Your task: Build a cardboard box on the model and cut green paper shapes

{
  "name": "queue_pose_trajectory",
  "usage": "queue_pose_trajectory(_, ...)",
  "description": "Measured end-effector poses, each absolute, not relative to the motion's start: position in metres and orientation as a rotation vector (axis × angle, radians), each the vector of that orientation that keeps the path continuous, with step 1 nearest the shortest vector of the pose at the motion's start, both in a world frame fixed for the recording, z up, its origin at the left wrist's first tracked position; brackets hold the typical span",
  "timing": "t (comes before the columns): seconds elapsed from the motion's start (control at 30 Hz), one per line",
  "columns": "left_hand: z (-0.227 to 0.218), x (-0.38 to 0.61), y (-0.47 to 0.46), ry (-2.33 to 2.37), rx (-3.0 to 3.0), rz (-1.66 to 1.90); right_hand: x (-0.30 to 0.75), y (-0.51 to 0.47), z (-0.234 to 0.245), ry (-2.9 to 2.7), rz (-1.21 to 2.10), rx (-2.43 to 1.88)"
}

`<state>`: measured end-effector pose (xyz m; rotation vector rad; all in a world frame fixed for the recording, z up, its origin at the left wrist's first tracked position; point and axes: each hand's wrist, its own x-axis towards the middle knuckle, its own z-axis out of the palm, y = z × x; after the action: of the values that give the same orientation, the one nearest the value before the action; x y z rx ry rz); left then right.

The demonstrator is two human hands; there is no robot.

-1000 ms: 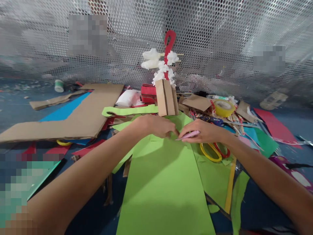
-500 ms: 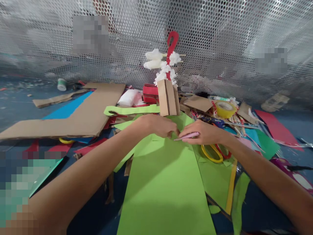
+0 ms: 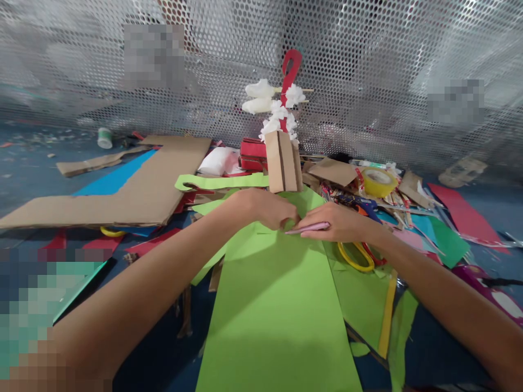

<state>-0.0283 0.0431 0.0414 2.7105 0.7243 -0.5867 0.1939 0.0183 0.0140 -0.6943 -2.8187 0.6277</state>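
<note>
A long sheet of bright green paper (image 3: 273, 305) lies in front of me, running from the near edge up under both hands. My left hand (image 3: 267, 209) is closed at the sheet's far part, with its curled fingertips on the green paper. Held in my closed right hand (image 3: 333, 220) is a slim pink craft knife (image 3: 314, 226), its thin end pointing left, low over the paper beside my left fingertips. Whether the tip touches the paper I cannot tell. Just beyond the hands stands a cardboard block (image 3: 281, 163) bearing a red hooked strip (image 3: 291, 62) with white tufts.
An angular cardboard piece (image 3: 151, 185) lies on the left over blue paper. To the right are yellow-handled scissors (image 3: 355, 261), a yellow tape roll (image 3: 378, 182), a glue gun (image 3: 363, 204) and green paper offcuts (image 3: 402, 326). A perforated metal panel (image 3: 347, 65) rises at the back.
My right hand has moved slightly left with the craft knife, bringing its tip closer to my left fingers. My left hand stays almost in place; the view has shifted a little.
</note>
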Motion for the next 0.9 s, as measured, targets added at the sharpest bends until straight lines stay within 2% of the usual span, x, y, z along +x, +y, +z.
queue_pose_trajectory(0.9,0.043,-0.028,0.044,0.685,2.749,-0.611,0.192,0.017,0.013,-2.844,0.583,-0.763)
